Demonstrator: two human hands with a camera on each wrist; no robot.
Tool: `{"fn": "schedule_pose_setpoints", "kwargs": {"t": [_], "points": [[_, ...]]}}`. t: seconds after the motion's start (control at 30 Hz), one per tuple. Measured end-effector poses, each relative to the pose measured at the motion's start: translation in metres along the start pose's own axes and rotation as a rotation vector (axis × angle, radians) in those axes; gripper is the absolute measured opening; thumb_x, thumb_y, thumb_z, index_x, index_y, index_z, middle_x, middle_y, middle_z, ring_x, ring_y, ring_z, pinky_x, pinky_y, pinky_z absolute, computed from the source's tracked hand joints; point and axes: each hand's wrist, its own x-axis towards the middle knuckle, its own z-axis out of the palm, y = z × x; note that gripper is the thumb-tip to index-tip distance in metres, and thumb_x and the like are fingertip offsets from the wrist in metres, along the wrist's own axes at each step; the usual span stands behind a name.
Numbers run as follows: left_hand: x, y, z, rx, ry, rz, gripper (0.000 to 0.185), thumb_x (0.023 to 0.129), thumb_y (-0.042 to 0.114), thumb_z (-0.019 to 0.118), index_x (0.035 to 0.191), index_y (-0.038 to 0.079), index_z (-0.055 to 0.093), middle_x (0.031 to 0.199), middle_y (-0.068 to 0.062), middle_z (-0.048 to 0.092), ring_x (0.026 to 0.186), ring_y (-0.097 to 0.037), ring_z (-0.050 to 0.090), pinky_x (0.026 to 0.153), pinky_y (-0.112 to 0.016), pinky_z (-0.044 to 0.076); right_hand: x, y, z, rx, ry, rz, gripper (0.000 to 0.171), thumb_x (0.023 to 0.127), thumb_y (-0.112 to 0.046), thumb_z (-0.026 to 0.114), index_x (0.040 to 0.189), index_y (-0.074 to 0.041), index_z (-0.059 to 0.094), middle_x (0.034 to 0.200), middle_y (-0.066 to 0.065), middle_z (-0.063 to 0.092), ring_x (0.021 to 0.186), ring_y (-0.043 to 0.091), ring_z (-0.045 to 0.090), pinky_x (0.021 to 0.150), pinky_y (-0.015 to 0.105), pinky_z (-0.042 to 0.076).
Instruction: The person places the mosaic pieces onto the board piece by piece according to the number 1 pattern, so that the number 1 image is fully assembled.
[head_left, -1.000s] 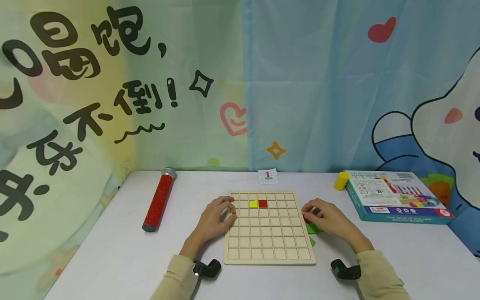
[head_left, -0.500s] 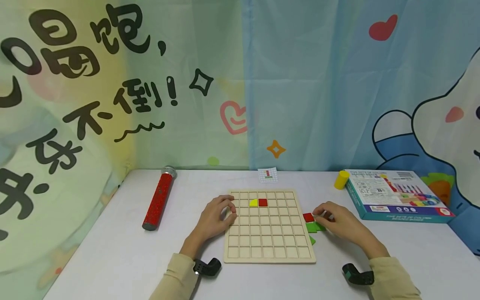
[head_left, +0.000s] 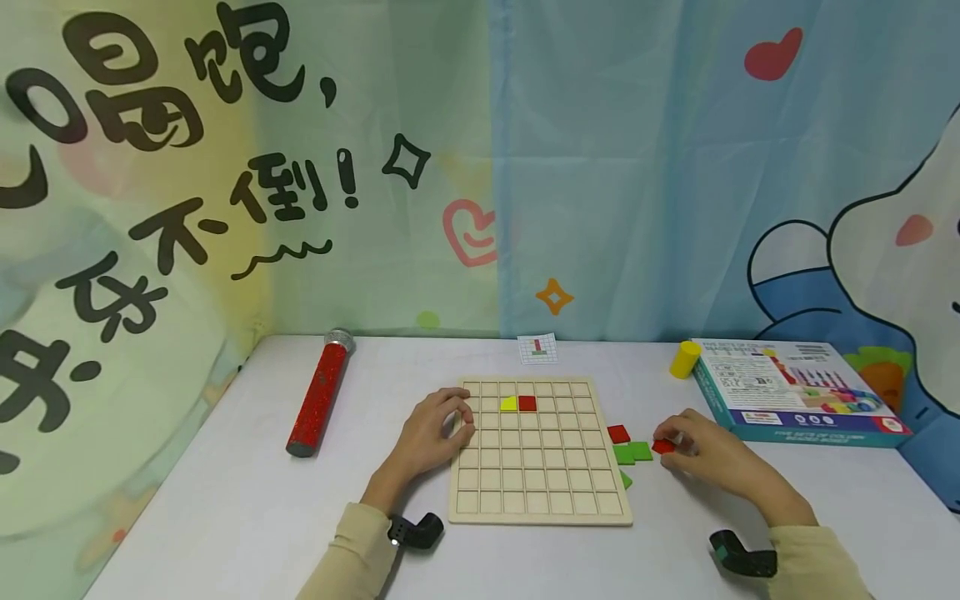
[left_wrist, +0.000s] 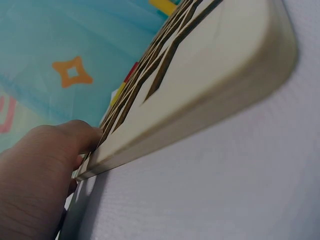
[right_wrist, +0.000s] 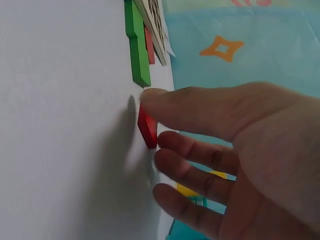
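A pale wooden grid board [head_left: 540, 511] lies on the white table. A yellow tile [head_left: 507, 404] and a red square tile [head_left: 527, 403] sit side by side in its second row from the far edge. My left hand [head_left: 433, 432] holds the board's left edge, its thumb and fingertips right at the rim. To the board's right, my right hand [head_left: 708, 450] pinches a small red tile [right_wrist: 147, 127], close over the table; the thumb partly hides it. Another red tile [head_left: 618, 434] and several green tiles [head_left: 640, 451] lie between this hand and the board.
A small printed card [head_left: 537, 349] lies behind the board. A red microphone-like tube [head_left: 320, 400] with a silver end is at the left. At the back right, a yellow cylinder [head_left: 685, 359] stands against a flat teal box [head_left: 802, 387]. A printed curtain hangs behind.
My right hand has moved right, away from the board's edge, uncovering a red tile and green tiles. It now has a different red tile at its fingertips. The left hand stays put.
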Motion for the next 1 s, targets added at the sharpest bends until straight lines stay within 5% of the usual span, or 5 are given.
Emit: {"fn": "schedule_pose_setpoints", "kwargs": {"t": [0.23, 1.0], "points": [[0.0008, 0.0012, -0.0012, -0.009, 0.000, 0.004, 0.010, 0.083, 0.025, 0.067, 0.083, 0.022, 0.057, 0.125, -0.003, 0.060, 0.120, -0.026, 0.054, 0.098, -0.049, 0.042, 0.0001, 0.0050, 0.0017, -0.002, 0.000, 0.060, 0.046, 0.080, -0.025, 0.074, 0.118, -0.006, 0.056, 0.099, 0.006, 0.058, 0.083, 0.017, 0.051, 0.070, 0.030, 0.048], [0.0012, 0.0006, -0.0005, -0.017, -0.045, -0.048, 0.008, 0.085, 0.027, 0.065, 0.085, 0.024, 0.057, 0.128, 0.001, 0.058, 0.124, -0.024, 0.051, 0.102, -0.048, 0.039, 0.0020, 0.0073, 0.0052, 0.012, 0.080, 0.112, 0.046, 0.077, -0.041, 0.074, 0.103, -0.007, 0.057, 0.092, 0.005, 0.057, 0.076, 0.018, 0.049, 0.060, 0.027, 0.042]]}}
